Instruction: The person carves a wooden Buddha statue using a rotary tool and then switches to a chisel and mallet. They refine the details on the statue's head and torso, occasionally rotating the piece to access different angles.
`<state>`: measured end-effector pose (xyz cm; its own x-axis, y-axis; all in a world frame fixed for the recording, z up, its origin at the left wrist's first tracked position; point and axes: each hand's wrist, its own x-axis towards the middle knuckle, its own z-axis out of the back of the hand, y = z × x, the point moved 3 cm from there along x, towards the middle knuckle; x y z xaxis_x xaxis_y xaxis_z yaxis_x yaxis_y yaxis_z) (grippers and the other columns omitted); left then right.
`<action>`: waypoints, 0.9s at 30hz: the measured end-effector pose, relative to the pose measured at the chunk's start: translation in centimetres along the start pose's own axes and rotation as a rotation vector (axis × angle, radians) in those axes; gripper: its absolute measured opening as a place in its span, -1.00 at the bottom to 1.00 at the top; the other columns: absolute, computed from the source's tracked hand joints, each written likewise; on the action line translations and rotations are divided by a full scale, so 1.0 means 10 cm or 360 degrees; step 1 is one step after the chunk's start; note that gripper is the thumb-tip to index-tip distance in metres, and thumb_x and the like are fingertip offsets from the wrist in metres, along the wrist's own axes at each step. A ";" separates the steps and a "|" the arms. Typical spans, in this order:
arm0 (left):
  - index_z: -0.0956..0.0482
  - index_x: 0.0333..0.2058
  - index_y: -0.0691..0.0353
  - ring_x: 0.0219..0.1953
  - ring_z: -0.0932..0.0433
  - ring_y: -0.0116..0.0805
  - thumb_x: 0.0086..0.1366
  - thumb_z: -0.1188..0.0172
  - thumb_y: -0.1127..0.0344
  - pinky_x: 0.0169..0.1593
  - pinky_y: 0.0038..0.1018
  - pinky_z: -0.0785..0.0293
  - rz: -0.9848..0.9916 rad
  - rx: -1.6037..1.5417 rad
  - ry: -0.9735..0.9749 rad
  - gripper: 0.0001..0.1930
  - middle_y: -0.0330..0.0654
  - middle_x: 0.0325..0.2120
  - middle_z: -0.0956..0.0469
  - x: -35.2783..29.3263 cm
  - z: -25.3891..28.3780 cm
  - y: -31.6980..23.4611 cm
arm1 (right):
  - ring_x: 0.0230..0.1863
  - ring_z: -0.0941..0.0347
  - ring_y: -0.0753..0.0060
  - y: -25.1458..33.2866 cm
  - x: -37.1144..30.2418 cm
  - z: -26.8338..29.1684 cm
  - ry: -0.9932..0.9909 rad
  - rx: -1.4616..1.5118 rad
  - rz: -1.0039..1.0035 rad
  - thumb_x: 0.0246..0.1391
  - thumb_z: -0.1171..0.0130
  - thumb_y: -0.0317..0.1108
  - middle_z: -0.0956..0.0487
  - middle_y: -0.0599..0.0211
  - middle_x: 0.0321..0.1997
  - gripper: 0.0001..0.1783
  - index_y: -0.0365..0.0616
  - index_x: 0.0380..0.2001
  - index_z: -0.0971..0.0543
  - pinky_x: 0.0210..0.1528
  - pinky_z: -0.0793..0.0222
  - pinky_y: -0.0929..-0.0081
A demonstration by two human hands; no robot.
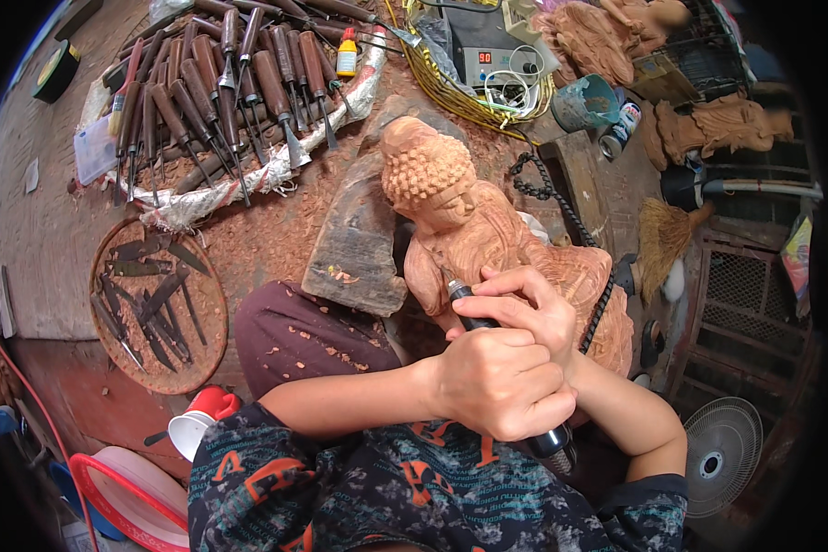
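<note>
A black rotary tool handpiece [475, 321] slants between my two hands, its silvery front end beside the chest of a carved wooden Buddha statue [488, 221]. My left hand [501, 382] is wrapped in a fist round its rear part. Around the front part close the fingers of my right hand [534, 308], the index finger near the metal collar. I cannot make out a bit at the tip. The statue leans in my lap, its curled-hair head toward a worn wooden block [354, 253]. Much of its lower body is behind my right hand.
Many wood-handled chisels [276, 87] lie in a wrapped ring at far left. Below is a round tray [216, 345] of blades. A control box [488, 60] with yellow cable stands at the back. Other carvings [722, 129], a broom [667, 244] and a fan [722, 455] are at right.
</note>
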<state>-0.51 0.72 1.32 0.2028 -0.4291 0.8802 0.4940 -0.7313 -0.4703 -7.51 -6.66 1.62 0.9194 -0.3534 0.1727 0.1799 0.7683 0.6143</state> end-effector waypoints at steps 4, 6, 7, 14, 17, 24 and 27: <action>-0.48 -0.66 0.16 -0.69 -0.34 -0.52 -0.39 -0.22 0.31 -0.60 -0.58 -0.17 0.0000 0.0001 -0.0014 -0.81 -0.39 -0.76 -0.29 -0.01 -0.01 0.00 | -0.25 -0.52 0.21 0.01 0.01 0.00 0.0001 0.0007 0.0003 -0.26 -0.17 -0.31 -0.53 0.22 -0.29 -0.60 -0.09 -0.24 -0.68 -0.21 -0.49 0.37; -0.48 -0.65 0.16 -0.69 -0.34 -0.53 -0.39 -0.22 0.31 -0.60 -0.59 -0.17 -0.0004 0.0000 -0.0016 -0.81 -0.39 -0.76 -0.29 -0.01 -0.01 0.01 | -0.25 -0.52 0.22 -0.01 -0.01 0.00 -0.0003 0.0005 0.0014 -0.26 -0.17 -0.31 -0.53 0.23 -0.29 -0.60 -0.09 -0.24 -0.68 -0.22 -0.49 0.38; -0.48 -0.65 0.16 -0.69 -0.34 -0.53 -0.38 -0.22 0.31 -0.60 -0.59 -0.17 -0.0002 0.0001 -0.0015 -0.81 -0.39 -0.76 -0.29 -0.01 -0.01 0.01 | -0.25 -0.52 0.22 -0.01 0.00 0.00 0.0005 0.0019 -0.0004 -0.26 -0.17 -0.31 -0.53 0.23 -0.29 -0.60 -0.09 -0.24 -0.68 -0.22 -0.49 0.39; -0.48 -0.65 0.16 -0.69 -0.35 -0.53 -0.37 -0.21 0.31 -0.60 -0.59 -0.18 -0.0008 0.0003 -0.0008 -0.81 -0.39 -0.75 -0.30 -0.01 -0.02 0.01 | -0.23 -0.52 0.25 -0.01 0.00 0.01 0.0024 0.0030 -0.0026 -0.27 -0.21 -0.32 -0.54 0.22 -0.27 -0.60 -0.12 -0.23 -0.68 -0.19 -0.48 0.42; -0.47 -0.65 0.16 -0.69 -0.35 -0.53 -0.36 -0.21 0.32 -0.59 -0.59 -0.18 -0.0014 -0.0013 -0.0015 -0.82 -0.38 -0.75 -0.31 -0.02 -0.04 0.01 | -0.22 -0.52 0.26 -0.01 -0.01 0.02 0.0015 0.0051 -0.0047 -0.27 -0.27 -0.32 -0.54 0.21 -0.27 -0.61 -0.14 -0.24 -0.68 -0.17 -0.48 0.41; -0.41 -0.67 0.17 -0.69 -0.32 -0.52 -0.35 -0.20 0.32 -0.59 -0.59 -0.18 -0.0070 0.0023 -0.0038 -0.82 -0.35 -0.74 -0.32 -0.02 -0.06 0.00 | -0.22 -0.51 0.28 0.02 -0.01 0.03 -0.0058 0.0058 -0.0104 -0.30 -0.40 -0.31 -0.54 0.22 -0.30 -0.62 -0.11 -0.27 -0.70 -0.08 -0.50 0.36; -0.39 -0.69 0.17 -0.69 -0.32 -0.51 -0.35 -0.20 0.31 -0.59 -0.58 -0.18 -0.0059 0.0037 -0.0044 -0.81 -0.35 -0.73 -0.33 -0.04 -0.05 -0.03 | -0.22 -0.52 0.28 0.02 -0.02 0.01 -0.0024 0.0025 -0.0077 -0.32 -0.42 -0.30 -0.53 0.23 -0.31 -0.62 -0.09 -0.29 -0.70 -0.01 -0.50 0.30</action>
<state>-1.18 0.85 1.11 0.2075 -0.3868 0.8985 0.5209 -0.7338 -0.4361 -7.69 -6.44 1.77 0.9043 -0.3981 0.1541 0.2184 0.7416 0.6343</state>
